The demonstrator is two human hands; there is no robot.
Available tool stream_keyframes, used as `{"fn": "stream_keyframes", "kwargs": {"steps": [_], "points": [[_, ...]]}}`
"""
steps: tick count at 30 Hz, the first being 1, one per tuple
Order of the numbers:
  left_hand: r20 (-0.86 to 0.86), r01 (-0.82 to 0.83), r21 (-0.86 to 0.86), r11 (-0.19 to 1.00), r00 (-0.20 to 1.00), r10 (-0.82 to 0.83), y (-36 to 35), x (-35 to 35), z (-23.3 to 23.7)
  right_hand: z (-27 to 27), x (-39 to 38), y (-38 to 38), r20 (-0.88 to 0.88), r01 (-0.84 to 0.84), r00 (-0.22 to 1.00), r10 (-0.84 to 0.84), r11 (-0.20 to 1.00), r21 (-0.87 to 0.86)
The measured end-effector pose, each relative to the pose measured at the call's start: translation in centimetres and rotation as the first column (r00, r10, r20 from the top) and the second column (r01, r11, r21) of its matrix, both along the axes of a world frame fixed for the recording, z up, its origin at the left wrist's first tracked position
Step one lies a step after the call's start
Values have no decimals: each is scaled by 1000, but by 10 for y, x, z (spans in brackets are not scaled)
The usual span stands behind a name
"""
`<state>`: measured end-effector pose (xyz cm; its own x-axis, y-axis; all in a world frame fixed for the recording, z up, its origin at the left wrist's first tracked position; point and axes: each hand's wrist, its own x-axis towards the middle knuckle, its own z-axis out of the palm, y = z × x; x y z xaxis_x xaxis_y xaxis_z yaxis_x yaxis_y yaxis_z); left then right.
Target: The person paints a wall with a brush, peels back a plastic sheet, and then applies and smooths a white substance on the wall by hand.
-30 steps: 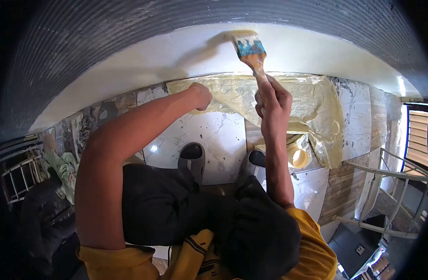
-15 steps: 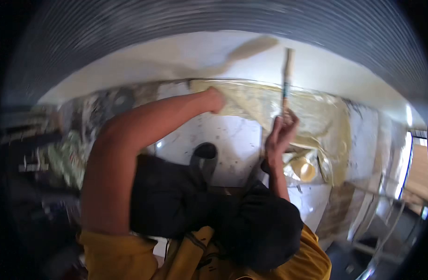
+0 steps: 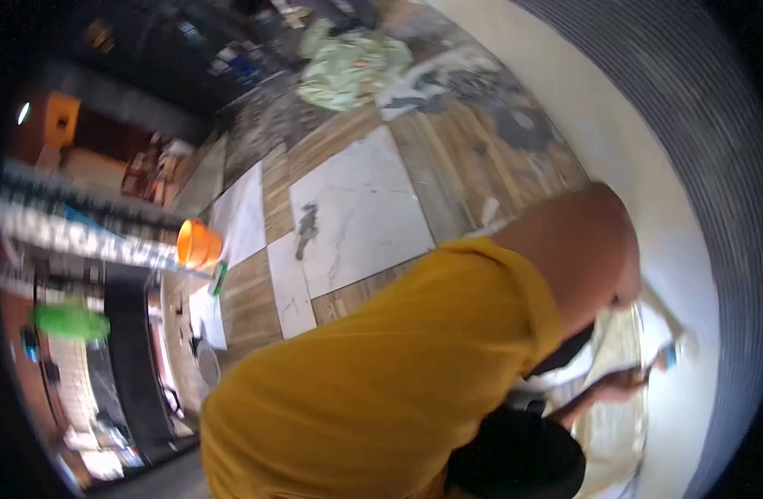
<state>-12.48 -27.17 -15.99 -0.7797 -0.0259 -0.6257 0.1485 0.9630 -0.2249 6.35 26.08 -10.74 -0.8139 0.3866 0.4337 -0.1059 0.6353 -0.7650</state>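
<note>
My right hand (image 3: 619, 387) is closed around the handle of a paintbrush (image 3: 668, 356), whose head is beside the pale wall (image 3: 681, 416). Below that hand lies yellowish plastic sheeting (image 3: 614, 432) along the foot of the wall. My left upper arm (image 3: 577, 241) reaches toward the wall from a yellow sleeve, bent at the elbow; my left hand is hidden beyond it.
White marble-look tiles (image 3: 361, 208) and wood-look tiles (image 3: 423, 158) cover the floor. An orange bucket (image 3: 198, 244) stands at the left. Crumpled light-green cloth or plastic (image 3: 352, 66) lies near the top. Corrugated dark surface (image 3: 689, 108) borders the wall.
The view has swung round to the left, showing much more floor, the bucket and my yellow shirt. My left hand has gone out of sight; the brush is now close beside the wall.
</note>
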Motion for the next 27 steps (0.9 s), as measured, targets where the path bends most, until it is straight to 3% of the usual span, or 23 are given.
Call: {"fn": "stream_keyframes", "kwargs": {"steps": [1,2,3,4,5,6,7,8,9,10,11,12,14,16,18,20,23,27], "points": [[-21,101,61,993,995,-99,31,6,-6,-23,0,21,189,5,981,-36,987,160],[-54,235,143,961,972,-230,73,11,-18,-107,-5,56,2,-147,989,150,971,188],[-98,385,232,893,923,-372,133,21,-20,-83,12,47,230,-120,972,57,956,269],[-155,534,330,779,844,-513,196,42,-19,-168,24,79,245,-64,967,-71,863,502],[-229,665,416,620,737,-636,143,112,-8,-41,44,27,621,-39,784,2,998,47],[-317,760,481,438,616,-721,243,86,-47,-98,55,44,165,-24,985,-47,914,405],[-174,633,546,548,726,-665,259,107,78,-116,83,42,182,89,952,-245,793,602],[166,664,338,666,655,-737,271,103,142,1,82,-1,452,40,892,-20,999,-34],[77,612,343,713,738,-671,270,109,153,34,99,-7,438,35,898,50,982,-184],[98,581,318,749,766,-636,268,109,148,41,120,-3,441,79,897,26,973,-217],[45,634,282,720,741,-670,264,106,143,46,142,3,415,117,909,-43,981,-153],[25,649,329,686,720,-693,259,102,135,86,159,9,536,168,843,30,934,-316],[58,664,317,677,699,-713,257,109,127,57,211,29,389,221,921,-12,839,-498],[58,692,321,646,667,-743,262,113,141,46,259,54,516,393,834,-197,868,-303],[189,664,273,696,673,-715,268,114,144,39,293,69,317,466,883,-347,738,-489],[189,681,280,677,653,-734,271,112,137,25,324,92,337,558,830,-445,666,-495],[174,695,302,653,633,-754,282,113,135,10,344,113,384,585,808,-446,536,-609],[114,707,343,618,622,-775,289,114,129,-42,353,125,432,605,795,-426,513,-608]]}}
